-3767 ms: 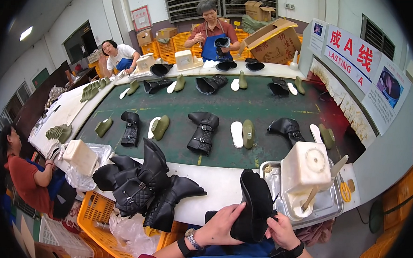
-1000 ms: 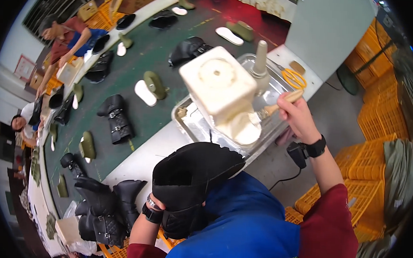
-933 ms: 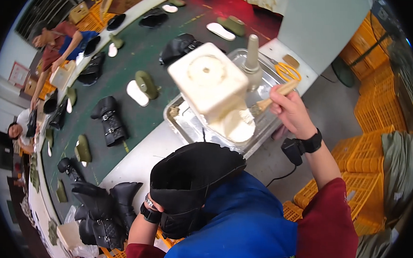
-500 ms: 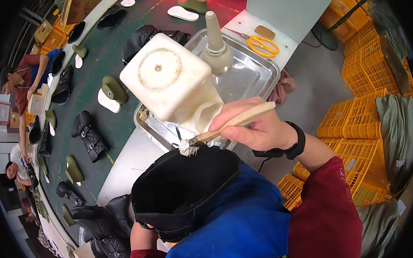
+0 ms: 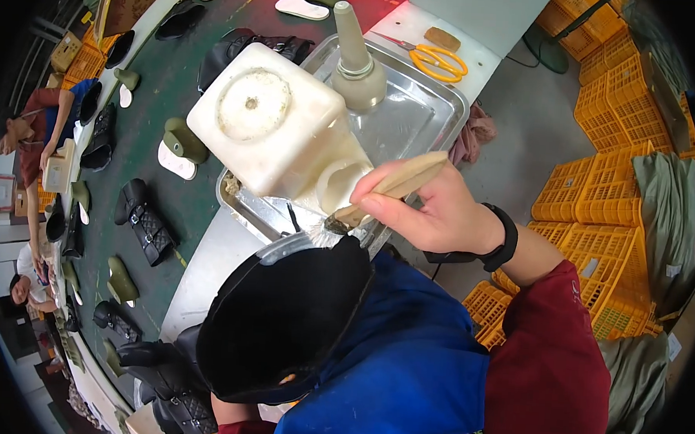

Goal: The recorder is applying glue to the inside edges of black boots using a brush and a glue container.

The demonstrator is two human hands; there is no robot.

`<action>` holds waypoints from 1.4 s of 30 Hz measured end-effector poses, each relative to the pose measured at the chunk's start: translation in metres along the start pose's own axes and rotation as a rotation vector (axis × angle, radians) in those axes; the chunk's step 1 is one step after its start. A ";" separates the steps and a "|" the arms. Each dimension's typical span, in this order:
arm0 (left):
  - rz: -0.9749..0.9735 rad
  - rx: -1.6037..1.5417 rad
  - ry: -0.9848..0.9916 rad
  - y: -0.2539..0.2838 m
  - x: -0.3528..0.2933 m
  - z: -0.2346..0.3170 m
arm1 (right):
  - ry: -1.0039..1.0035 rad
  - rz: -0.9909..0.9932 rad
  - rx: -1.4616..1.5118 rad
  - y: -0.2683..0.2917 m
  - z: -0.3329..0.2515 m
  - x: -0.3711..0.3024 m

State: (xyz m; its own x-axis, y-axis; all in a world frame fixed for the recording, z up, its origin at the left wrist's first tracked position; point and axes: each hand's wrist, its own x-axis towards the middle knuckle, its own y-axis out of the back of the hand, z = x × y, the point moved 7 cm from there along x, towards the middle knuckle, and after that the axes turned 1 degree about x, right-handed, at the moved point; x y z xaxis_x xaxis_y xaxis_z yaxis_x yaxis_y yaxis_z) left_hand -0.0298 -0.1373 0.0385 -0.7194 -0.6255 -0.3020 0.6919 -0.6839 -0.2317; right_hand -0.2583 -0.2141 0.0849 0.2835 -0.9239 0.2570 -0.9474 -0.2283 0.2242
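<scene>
A black boot upper [image 5: 279, 316] is tilted in front of my blue apron, its wide opening facing up. My left hand is mostly hidden behind it; the forearm [image 5: 235, 412] comes from below and supports the upper. In my right hand [image 5: 440, 214] is a wooden-handled brush [image 5: 412, 175], gripped between thumb and fingers. Its pale bristles touch the upper's far rim, where a wet whitish strip [image 5: 287, 248] runs along the edge. Just beyond the brush lies a large cream plastic container [image 5: 289, 127] with an open spout, resting on a metal tray [image 5: 416, 110].
A grey-beige bottle [image 5: 358, 76] with a tall nozzle stands on the tray. Orange-handled scissors [image 5: 436, 63] lie behind it. Boot uppers [image 5: 147, 222], green shoe lasts [image 5: 122, 281] and white insoles line the green conveyor belt. Yellow crates [image 5: 593, 183] are stacked at right. Two people work at far left.
The boot upper has turned and shifted left. The brush has moved right along its rim, and a wet whitish strip now shows there.
</scene>
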 end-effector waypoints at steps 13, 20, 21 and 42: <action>0.029 0.648 -0.147 -0.014 -0.008 0.021 | 0.114 0.110 -0.138 -0.007 -0.013 0.004; 0.251 1.152 -0.447 -0.031 -0.010 0.025 | 0.141 0.136 -0.168 -0.011 -0.011 0.002; 0.312 1.234 -0.499 -0.032 -0.013 0.026 | 0.121 0.081 -0.215 -0.015 -0.009 0.002; 0.776 1.310 -0.355 -0.012 -0.030 0.020 | 0.043 0.071 0.022 -0.030 -0.005 -0.007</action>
State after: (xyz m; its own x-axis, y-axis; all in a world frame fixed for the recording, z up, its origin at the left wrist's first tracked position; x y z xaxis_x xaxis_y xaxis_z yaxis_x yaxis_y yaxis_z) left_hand -0.0172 -0.1178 0.0684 -0.3334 -0.8909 0.3083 0.4888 0.1162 0.8646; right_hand -0.2315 -0.1996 0.0810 0.2210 -0.9241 0.3117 -0.9683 -0.1698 0.1831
